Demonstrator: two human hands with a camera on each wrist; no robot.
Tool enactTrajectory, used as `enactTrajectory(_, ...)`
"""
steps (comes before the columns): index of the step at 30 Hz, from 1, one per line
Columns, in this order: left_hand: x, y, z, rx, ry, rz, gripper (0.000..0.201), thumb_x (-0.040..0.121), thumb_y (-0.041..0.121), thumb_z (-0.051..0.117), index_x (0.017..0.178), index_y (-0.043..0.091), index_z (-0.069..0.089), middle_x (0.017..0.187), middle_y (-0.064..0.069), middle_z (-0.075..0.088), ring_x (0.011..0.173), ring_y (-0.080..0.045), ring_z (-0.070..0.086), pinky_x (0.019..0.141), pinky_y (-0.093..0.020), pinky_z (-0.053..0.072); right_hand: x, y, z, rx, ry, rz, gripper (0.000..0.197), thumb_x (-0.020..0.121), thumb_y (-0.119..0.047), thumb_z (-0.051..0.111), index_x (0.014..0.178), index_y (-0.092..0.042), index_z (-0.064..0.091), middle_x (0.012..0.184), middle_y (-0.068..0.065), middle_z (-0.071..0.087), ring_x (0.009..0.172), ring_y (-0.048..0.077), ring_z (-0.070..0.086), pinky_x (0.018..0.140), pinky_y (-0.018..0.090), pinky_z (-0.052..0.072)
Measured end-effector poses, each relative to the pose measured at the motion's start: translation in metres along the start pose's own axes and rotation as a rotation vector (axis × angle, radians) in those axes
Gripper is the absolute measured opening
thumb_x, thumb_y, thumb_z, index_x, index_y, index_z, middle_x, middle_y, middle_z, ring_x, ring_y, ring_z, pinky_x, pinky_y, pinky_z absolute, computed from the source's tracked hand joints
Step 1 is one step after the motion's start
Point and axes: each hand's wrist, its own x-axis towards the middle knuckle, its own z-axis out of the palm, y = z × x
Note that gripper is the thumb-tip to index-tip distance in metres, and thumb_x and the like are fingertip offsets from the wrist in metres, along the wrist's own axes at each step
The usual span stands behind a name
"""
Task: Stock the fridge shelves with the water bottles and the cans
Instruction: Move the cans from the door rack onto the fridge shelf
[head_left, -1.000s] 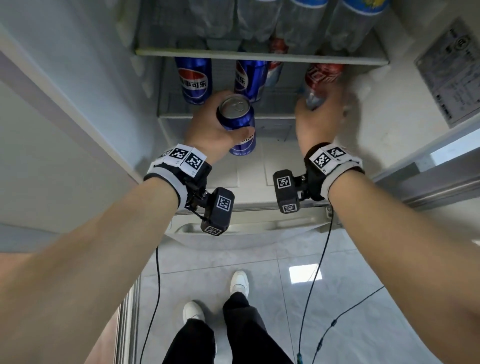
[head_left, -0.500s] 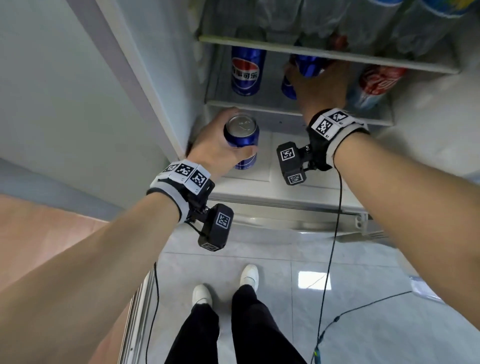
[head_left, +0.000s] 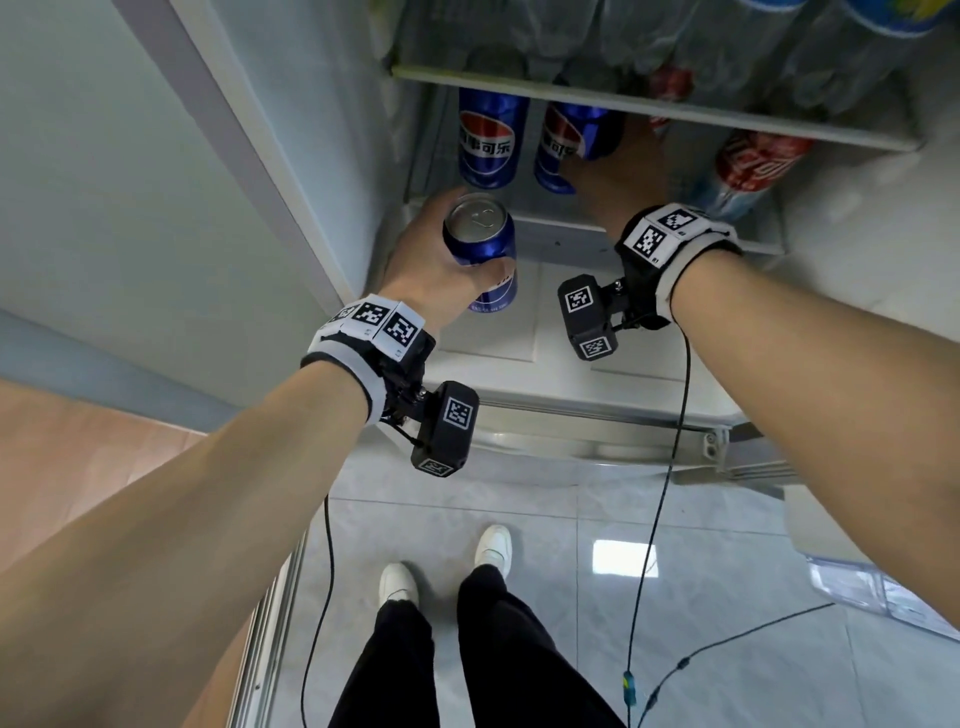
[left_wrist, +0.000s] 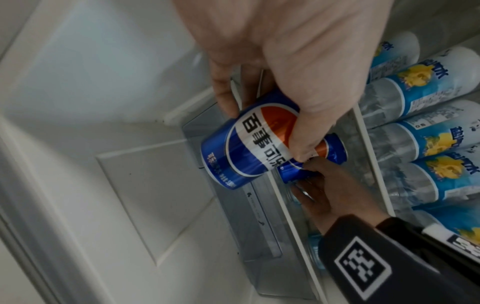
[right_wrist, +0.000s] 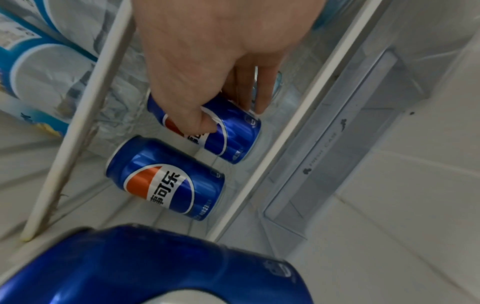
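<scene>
My left hand (head_left: 441, 260) grips a blue cola can (head_left: 483, 249) upright, just in front of the fridge's lower shelf (head_left: 561, 228); the same can (left_wrist: 249, 142) fills the left wrist view. My right hand (head_left: 618, 171) reaches into that shelf and holds a second blue can (head_left: 571, 140), thumb and fingers round it (right_wrist: 226, 133). A third blue can (head_left: 491, 137) stands at the shelf's left (right_wrist: 166, 179). A red cola can (head_left: 753, 161) stands at the right. Water bottles (left_wrist: 420, 131) lie on the shelf above.
The upper shelf's white rim (head_left: 649, 109) runs just above my right hand. A clear drawer front (right_wrist: 324, 148) sits under the lower shelf. The fridge's side wall (head_left: 311, 130) stands close on the left. Cables hang over the tiled floor (head_left: 727, 571) and my white shoes (head_left: 397, 582).
My right hand left the red can at the right and moved left onto the middle blue can. My left hand still holds its can, now nearer the shelf's left front.
</scene>
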Motion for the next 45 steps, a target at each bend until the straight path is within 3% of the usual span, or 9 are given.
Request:
enactTrajectory(9, 0.004, 0.008, -0.004, -0.008, 0.002, 0.037, 0.064, 0.068, 0.028, 0.084, 0.124, 0.027, 0.054, 0.118, 0.009, 0.065, 0.109, -0.013, 0.063, 0.098, -0.041, 0.053, 0.012, -0.003, 0.006, 0.129, -0.101, -0.101, 0.057, 0.074, -0.028, 0.081, 0.12, -0.004, 0.059, 0.12, 0.004, 0.067, 0.105, 0.012, 0.063, 0.094, 0.025, 0.053)
enactTrajectory(16, 0.003, 0.008, -0.01, -0.02, 0.018, 0.036, 0.063, 0.068, 0.026, 0.085, 0.121, 0.031, 0.052, 0.116, 0.011, 0.064, 0.109, -0.013, 0.062, 0.098, -0.039, 0.053, 0.011, -0.008, 0.014, 0.212, -0.19, -0.18, 0.054, 0.076, -0.011, 0.08, 0.124, -0.004, 0.057, 0.123, 0.007, 0.063, 0.109, 0.012, 0.06, 0.084, 0.005, 0.047)
enactTrajectory(21, 0.004, 0.008, -0.01, -0.014, 0.026, 0.049, 0.065, 0.068, 0.025, 0.085, 0.124, 0.029, 0.052, 0.118, 0.01, 0.065, 0.11, -0.013, 0.062, 0.099, -0.04, 0.053, 0.01, -0.013, 0.021, 0.235, -0.2, -0.189, 0.052, 0.075, -0.019, 0.081, 0.12, -0.004, 0.059, 0.119, 0.002, 0.065, 0.109, 0.013, 0.063, 0.092, 0.019, 0.052)
enactTrajectory(25, 0.005, 0.007, -0.006, 0.015, 0.042, 0.051, 0.065, 0.067, 0.028, 0.084, 0.124, 0.027, 0.053, 0.117, 0.01, 0.065, 0.109, -0.014, 0.062, 0.098, -0.041, 0.053, 0.008, -0.018, 0.028, 0.265, -0.259, -0.245, 0.043, 0.081, -0.008, 0.077, 0.12, -0.003, 0.06, 0.118, 0.004, 0.064, 0.104, 0.008, 0.059, 0.079, 0.002, 0.046)
enactTrajectory(34, 0.014, 0.008, -0.005, 0.038, 0.094, 0.035, 0.062, 0.068, 0.027, 0.081, 0.123, 0.026, 0.054, 0.114, 0.009, 0.064, 0.106, -0.013, 0.062, 0.095, -0.034, 0.053, 0.013, -0.027, 0.027, 0.289, -0.431, -0.233, 0.05, 0.079, -0.002, 0.077, 0.124, -0.002, 0.057, 0.12, 0.003, 0.063, 0.098, -0.006, 0.061, 0.084, 0.007, 0.048)
enactTrajectory(37, 0.015, 0.01, -0.005, 0.041, 0.066, 0.047, 0.059, 0.069, 0.027, 0.081, 0.122, 0.027, 0.054, 0.114, 0.011, 0.064, 0.105, -0.011, 0.061, 0.093, -0.031, 0.053, 0.009, -0.016, 0.021, 0.307, -0.294, -0.143, 0.042, 0.081, -0.013, 0.07, 0.12, -0.008, 0.055, 0.119, 0.002, 0.062, 0.106, 0.011, 0.061, 0.091, 0.02, 0.051)
enactTrajectory(40, 0.014, 0.016, -0.003, 0.078, 0.008, 0.063, 0.06, 0.071, 0.026, 0.082, 0.124, 0.024, 0.052, 0.113, 0.012, 0.06, 0.104, -0.011, 0.058, 0.088, -0.022, 0.048, -0.017, 0.001, 0.01, 0.317, -0.123, -0.124, 0.032, 0.076, -0.016, 0.048, 0.107, -0.016, 0.057, 0.105, 0.005, 0.063, 0.091, 0.016, 0.06, 0.075, 0.026, 0.049)
enactTrajectory(42, 0.013, 0.024, 0.003, 0.075, -0.028, 0.086, 0.063, 0.069, 0.025, 0.084, 0.123, 0.02, 0.052, 0.112, 0.009, 0.058, 0.105, -0.012, 0.058, 0.091, -0.027, 0.049, -0.039, 0.009, -0.001, 0.229, -0.317, -0.172, 0.036, 0.076, -0.007, 0.051, 0.11, -0.014, 0.059, 0.102, 0.004, 0.063, 0.084, 0.01, 0.059, 0.068, 0.021, 0.048)
enactTrajectory(45, 0.015, 0.037, 0.012, 0.089, -0.06, 0.12, 0.064, 0.064, 0.025, 0.086, 0.12, 0.015, 0.056, 0.112, 0.007, 0.063, 0.103, -0.009, 0.061, 0.091, -0.025, 0.051, -0.063, 0.01, -0.016, 0.1, -0.556, -0.216, 0.059, 0.076, -0.006, 0.069, 0.132, -0.01, 0.051, 0.119, 0.003, 0.062, 0.105, 0.01, 0.06, 0.084, 0.018, 0.053)
